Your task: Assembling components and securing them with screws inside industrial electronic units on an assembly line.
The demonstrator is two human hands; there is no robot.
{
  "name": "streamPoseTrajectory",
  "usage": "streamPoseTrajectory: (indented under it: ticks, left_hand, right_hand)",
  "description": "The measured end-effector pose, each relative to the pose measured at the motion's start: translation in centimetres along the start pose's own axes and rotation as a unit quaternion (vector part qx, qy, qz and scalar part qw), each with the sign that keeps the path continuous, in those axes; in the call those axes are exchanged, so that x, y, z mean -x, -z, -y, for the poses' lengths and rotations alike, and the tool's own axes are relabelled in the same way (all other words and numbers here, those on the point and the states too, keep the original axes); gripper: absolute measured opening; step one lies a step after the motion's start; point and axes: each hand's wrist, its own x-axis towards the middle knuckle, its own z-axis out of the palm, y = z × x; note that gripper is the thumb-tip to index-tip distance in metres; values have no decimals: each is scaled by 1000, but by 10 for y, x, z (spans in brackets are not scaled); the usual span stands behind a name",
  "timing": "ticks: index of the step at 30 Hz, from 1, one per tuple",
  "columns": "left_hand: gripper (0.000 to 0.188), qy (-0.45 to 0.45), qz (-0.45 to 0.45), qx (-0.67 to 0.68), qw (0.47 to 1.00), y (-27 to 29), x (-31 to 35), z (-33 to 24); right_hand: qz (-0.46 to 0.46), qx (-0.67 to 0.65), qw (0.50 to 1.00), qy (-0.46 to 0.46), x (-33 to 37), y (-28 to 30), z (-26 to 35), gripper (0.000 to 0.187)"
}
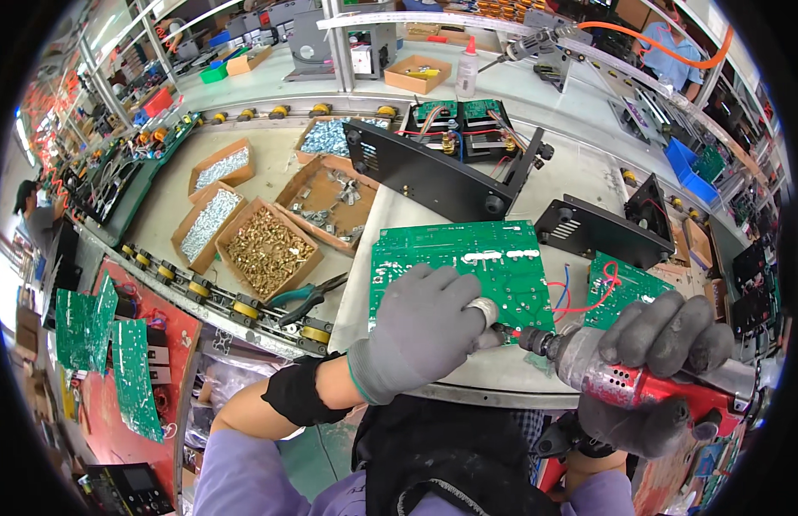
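Observation:
My left hand (425, 322), in a grey glove, rests over a large green circuit board (455, 249) on the bench. Its thumb and fingers are closed at the board's near right edge; whatever they pinch there is too small to make out. A whitish patch shows at the index fingertip. My right hand (665, 344), also gloved, is wrapped round a red and grey power screwdriver (622, 383) held nearly level. Its dark chuck and bit (541, 341) point left, right up to the left fingertips. Red and blue wires (575, 297) run beside the board.
Cardboard boxes hold brass-coloured screws (270, 249), silvery screws (211, 224) and metal clips (334, 206). Green-handled pliers (308, 297) lie by the roller rail. Black metal housings (442, 176) stand behind the board. A second green board (627, 288) is at right. A bottle (467, 69) stands beyond.

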Motion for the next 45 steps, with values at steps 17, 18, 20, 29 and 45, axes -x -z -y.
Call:
streamPoseTrajectory:
  ticks: [17,18,20,29,45]
  left_hand:
    - [25,9,67,-4,998,-3,6,27]
    - [24,2,70,-3,998,-3,6,27]
    - [24,-6,80,5,997,-3,4,29]
    - [36,6,44,43,998,-6,-2,30]
    - [25,338,423,-98,835,-61,60,259]
  right_hand:
    - [-38,2,999,5,9,7,-28,41]
    - [-26,-23,999,13,8,7,-32,41]
    - [12,-4,1000,18,3,7,-36,40]
    - [-4,-75,996,41,6,11,-42,42]
    - [-59,108,990,-71,-15,57,7,44]
